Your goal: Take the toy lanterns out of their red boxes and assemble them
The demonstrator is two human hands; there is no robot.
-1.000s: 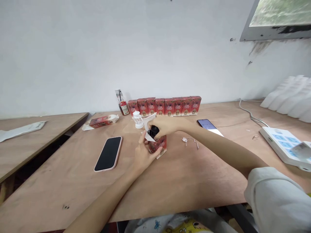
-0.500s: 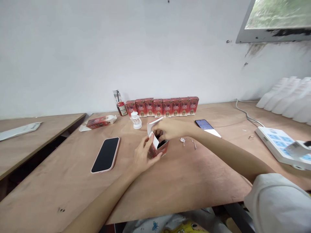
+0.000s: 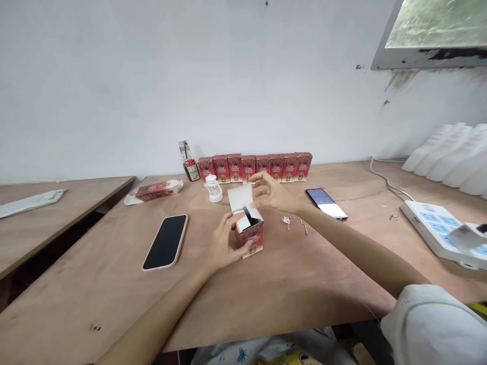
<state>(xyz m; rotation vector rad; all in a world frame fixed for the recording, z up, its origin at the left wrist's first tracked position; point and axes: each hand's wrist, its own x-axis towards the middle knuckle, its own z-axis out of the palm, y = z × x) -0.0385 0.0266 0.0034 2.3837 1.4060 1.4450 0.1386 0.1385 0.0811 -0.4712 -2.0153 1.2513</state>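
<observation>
A small red printed carton box [image 3: 255,240] stands on the table with its white top lid [image 3: 240,197] raised and side flaps up. Its inside looks dark, and what lies in it is hidden. My left hand [image 3: 224,242] grips the box from the left, thumb across the front and fingers at the left flap. At the box's right side is my right hand [image 3: 272,192], fingers curved and apart, thumb touching the right flap by the lid. A white miniature lantern [image 3: 213,188] stands behind to the left. Right of the box lie a bent metal wire and small white piece [image 3: 286,220].
Several red boxes [image 3: 256,170] line up near the wall, beside a labelled bottle [image 3: 190,170]. An opened red box [image 3: 154,190] lies at left. One phone [image 3: 166,242] lies left, another phone [image 3: 326,203] right. A power strip [image 3: 437,225] and white plastic pieces [image 3: 447,154] occupy the right.
My right hand has come up out of the box's mouth to its right flap and lid. The box now sits more upright, its front showing, still in my left hand.
</observation>
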